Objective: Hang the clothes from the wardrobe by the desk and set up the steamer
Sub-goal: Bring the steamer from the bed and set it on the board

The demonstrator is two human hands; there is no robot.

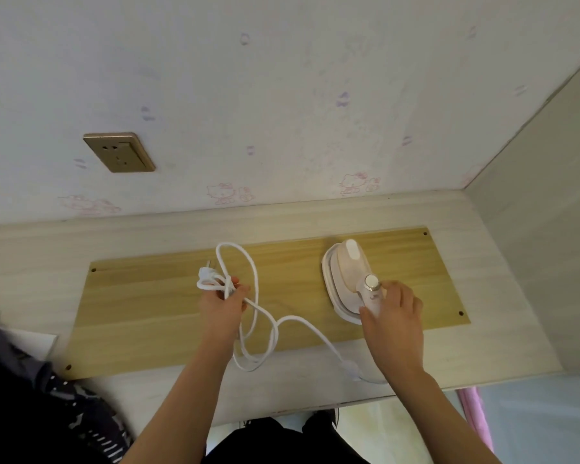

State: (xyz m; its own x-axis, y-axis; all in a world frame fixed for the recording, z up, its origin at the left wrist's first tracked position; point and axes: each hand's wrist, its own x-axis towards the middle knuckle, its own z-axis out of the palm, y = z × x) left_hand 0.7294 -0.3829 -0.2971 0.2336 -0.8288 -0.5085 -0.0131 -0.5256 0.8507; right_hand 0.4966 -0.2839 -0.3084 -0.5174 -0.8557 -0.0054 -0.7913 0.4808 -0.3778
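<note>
At 8 o'clock I've got dark patterned clothes (47, 396) heaped at the desk (31, 249) edge. Up at 10 o'clock, a gold wall socket (119, 152) on the wallpapered wall (282, 95), nothing plugged in.

Ctr-left: my left hand (223, 301) has its grip clenched round a bunched coil of the white cord (275, 326), w/ the plug (204, 272) sticking out at the hand's 10 o'clock, prongs pointing away from me. One loop stands up past the fingers toward 12; the rest trails down over the wood board (148, 303) to 6 o'clock, then runs right toward the steamer.

Ctr-right, approx 3 o'clock from the left hand: steamer (347, 279) sits flat on the board, nose toward the wall. My right hand (394, 316) has its grip wrapped on the steamer's handle at its near end, thumb on the left side, fingers on the right.

Far right, 3 o'clock: pale side panel (549, 262) closing off the desk; pink fabric (476, 416) hangs below at 5.
</note>
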